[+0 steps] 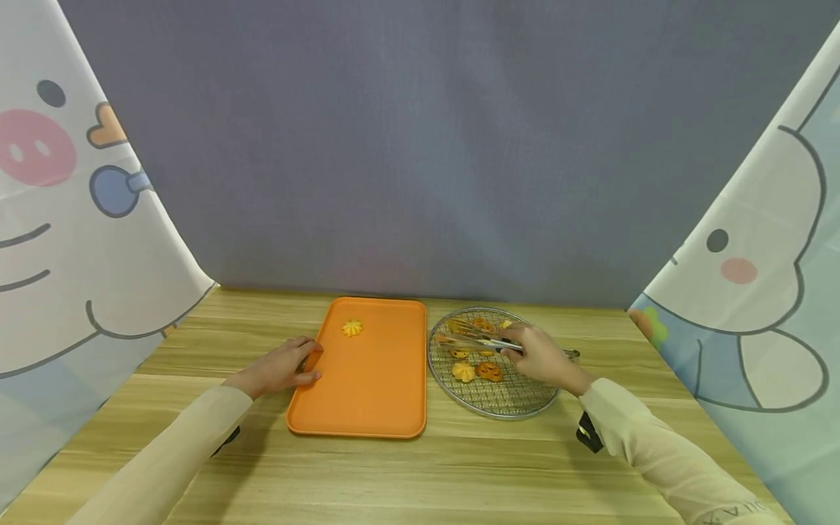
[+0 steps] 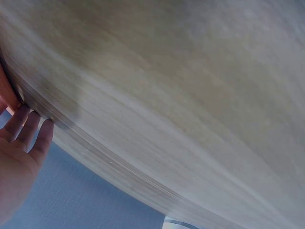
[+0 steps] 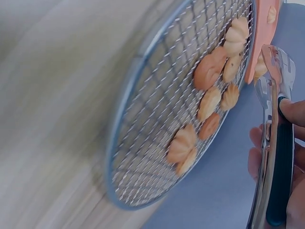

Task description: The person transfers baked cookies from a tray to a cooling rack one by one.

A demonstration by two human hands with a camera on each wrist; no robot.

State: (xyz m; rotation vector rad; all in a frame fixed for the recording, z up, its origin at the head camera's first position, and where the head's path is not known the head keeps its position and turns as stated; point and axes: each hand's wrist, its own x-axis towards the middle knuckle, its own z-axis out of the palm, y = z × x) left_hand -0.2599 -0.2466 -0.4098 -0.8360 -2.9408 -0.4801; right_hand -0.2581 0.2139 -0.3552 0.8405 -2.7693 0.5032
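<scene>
My left hand [image 1: 278, 364] rests against the left rim of an orange tray [image 1: 374, 394], its fingers fairly straight in the left wrist view. A yellow flower-shaped cookie [image 1: 352, 328] lies near the tray's far left corner. My right hand [image 1: 538, 355] grips metal tongs [image 3: 279, 176] with dark handle grips, above a round wire rack [image 1: 518, 399]. The tong tips point left, toward the tray. In the right wrist view a yellowish cookie [image 3: 260, 67] shows at the tips; whether it is pinched I cannot tell. Several cookies, including a yellow one [image 1: 463, 372] and a brown one [image 1: 488, 371], lie on the rack.
The tray and rack stand side by side on a wood-grain table [image 1: 367, 474], a narrow gap between them. A grey cloth backdrop [image 1: 407, 160] rises behind. Printed cartoon curtains [image 1: 65, 240] hang at both sides.
</scene>
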